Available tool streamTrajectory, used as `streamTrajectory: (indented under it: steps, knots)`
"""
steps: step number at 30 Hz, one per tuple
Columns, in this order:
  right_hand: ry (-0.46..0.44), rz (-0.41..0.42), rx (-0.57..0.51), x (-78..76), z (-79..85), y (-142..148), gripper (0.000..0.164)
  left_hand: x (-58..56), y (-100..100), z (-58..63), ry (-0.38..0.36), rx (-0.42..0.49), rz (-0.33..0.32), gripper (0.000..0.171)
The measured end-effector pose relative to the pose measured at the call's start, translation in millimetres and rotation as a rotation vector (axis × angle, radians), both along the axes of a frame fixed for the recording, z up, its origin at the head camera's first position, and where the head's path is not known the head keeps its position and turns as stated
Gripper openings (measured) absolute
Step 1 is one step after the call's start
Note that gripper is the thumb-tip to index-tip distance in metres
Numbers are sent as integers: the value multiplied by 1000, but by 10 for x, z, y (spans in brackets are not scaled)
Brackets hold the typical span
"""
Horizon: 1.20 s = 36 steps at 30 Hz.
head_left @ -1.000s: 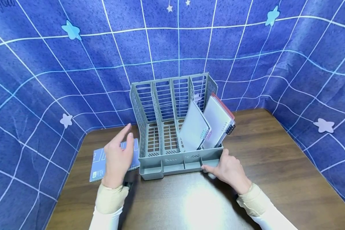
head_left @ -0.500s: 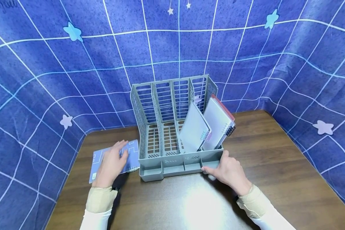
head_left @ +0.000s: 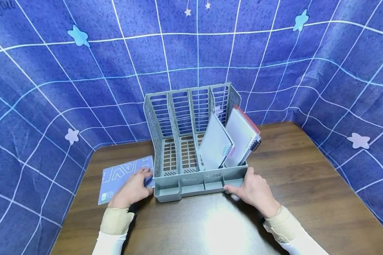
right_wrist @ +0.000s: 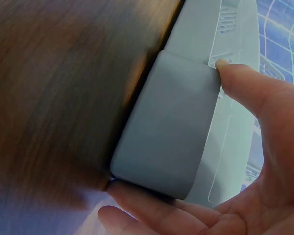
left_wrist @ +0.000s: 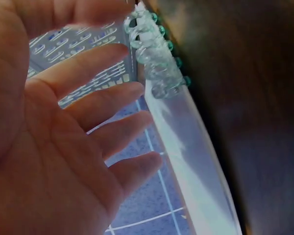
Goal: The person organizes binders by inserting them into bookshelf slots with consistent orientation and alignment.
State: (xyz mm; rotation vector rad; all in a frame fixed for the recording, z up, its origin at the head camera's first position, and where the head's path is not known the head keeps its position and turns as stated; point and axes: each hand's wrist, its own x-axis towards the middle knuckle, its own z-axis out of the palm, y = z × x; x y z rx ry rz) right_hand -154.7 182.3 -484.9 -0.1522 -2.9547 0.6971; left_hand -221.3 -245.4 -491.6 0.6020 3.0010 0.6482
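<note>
A blue spiral notebook [head_left: 119, 173] with white line drawings lies flat beside the left end of a grey file organizer [head_left: 191, 184]. My left hand [head_left: 131, 189] is low over the notebook's near right part, thumb and fingers spread. In the left wrist view its straight fingers reach toward the clear spiral binding [left_wrist: 157, 58], with the thumb at the top. My right hand [head_left: 255, 189] grips the organizer's front right corner. In the right wrist view the thumb presses the rim of the front bin [right_wrist: 161, 122], and the other fingers curl around its end.
White-paged spiral notebooks [head_left: 215, 141] lean in the organizer's right slots, one with a red cover [head_left: 247, 118]. Low dividers split its front trough. The brown wooden table [head_left: 306, 184] meets a blue grid-patterned cloth [head_left: 178, 53] behind and at both sides.
My left hand has come down to the blue notebook, first shifting left, then back right toward its spiral edge beside the organizer. My right hand keeps its grip on the corner.
</note>
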Motion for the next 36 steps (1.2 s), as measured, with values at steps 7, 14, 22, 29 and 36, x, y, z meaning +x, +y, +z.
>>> streamTrajectory:
  steps: [7, 14, 22, 29, 36]
  knots:
    - [-4, -2, 1, 14, 1, 1, 98, -26, 13, -60, -10, 6, -1, 60]
    - [21, 5, 8, 33, -6, 5, 95, -38, -3, -66, 23, -31, 39, 56]
    - [35, 5, 7, 40, -38, -8, 94, 18, -25, 33, -19, -53, 54, 64]
    - [23, 3, 6, 21, -16, -7, 96, 67, -99, 110, -76, -75, 76, 75]
    - [10, 2, 9, 14, 15, -7, 97, 62, -109, 133, -70, -84, 104, 57]
